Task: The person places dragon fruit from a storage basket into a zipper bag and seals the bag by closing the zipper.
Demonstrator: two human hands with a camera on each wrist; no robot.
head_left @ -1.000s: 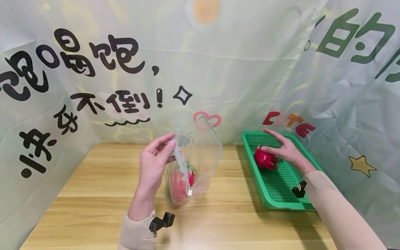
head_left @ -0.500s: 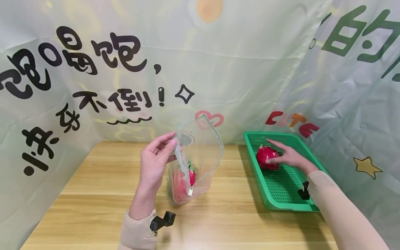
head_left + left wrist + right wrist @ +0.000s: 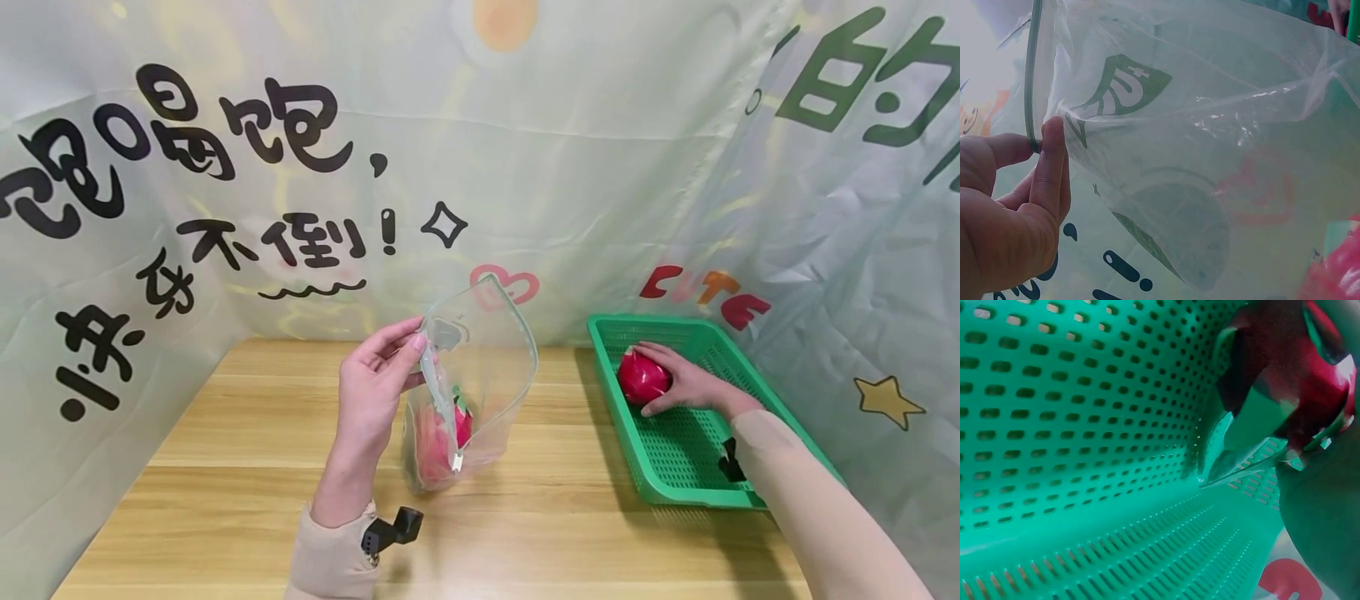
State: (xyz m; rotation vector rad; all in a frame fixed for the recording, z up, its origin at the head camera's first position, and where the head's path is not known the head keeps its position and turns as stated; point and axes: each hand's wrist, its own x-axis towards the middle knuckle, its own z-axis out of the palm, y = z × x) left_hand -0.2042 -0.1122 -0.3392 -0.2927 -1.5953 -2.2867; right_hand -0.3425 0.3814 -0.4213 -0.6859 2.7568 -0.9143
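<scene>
My left hand pinches the rim of a clear zip bag between thumb and fingers, holding its mouth apart. The bag stands on the table with a pink-red dragon fruit inside, seen partly through the plastic. In the left wrist view the fingertips are right at the zip edge. Over at the right, my right hand curls around a second dragon fruit inside a green basket, fingers over its top and thumb along the near side. The right wrist view shows this dragon fruit close up, its green scales pointing outward.
The wooden table ends at fabric walls behind and on both sides. A pale cloth printed with lettering hangs behind the bag and basket. The basket's raised perforated walls surround the right hand's fruit.
My right hand has come down over the dragon fruit in the basket and its fingers have closed around it. The left hand and the bag hold nearly still.
</scene>
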